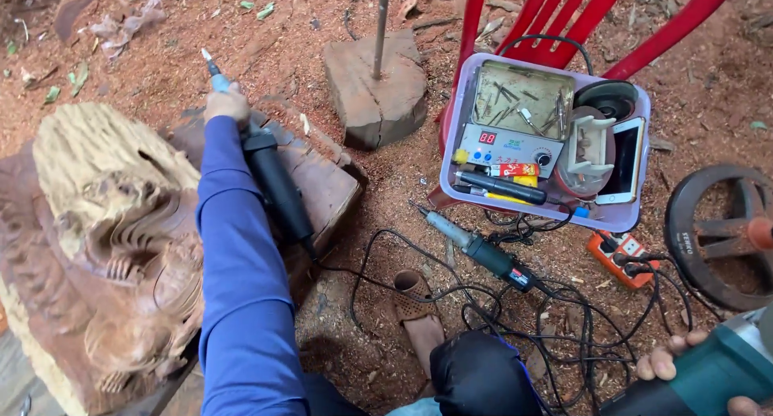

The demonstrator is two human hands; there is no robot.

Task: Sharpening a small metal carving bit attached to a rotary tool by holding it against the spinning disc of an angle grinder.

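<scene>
Two tools in hand: left hand clenched round a slim rotary carver above the half-carved wood block at left; right hand grasping a green grinder, lower right. Much detail cut (upper block left rough).

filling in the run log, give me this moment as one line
left hand: holds rotary tool beside wood carving | right hand: grips green power tool | spare tool on sawdust
</scene>
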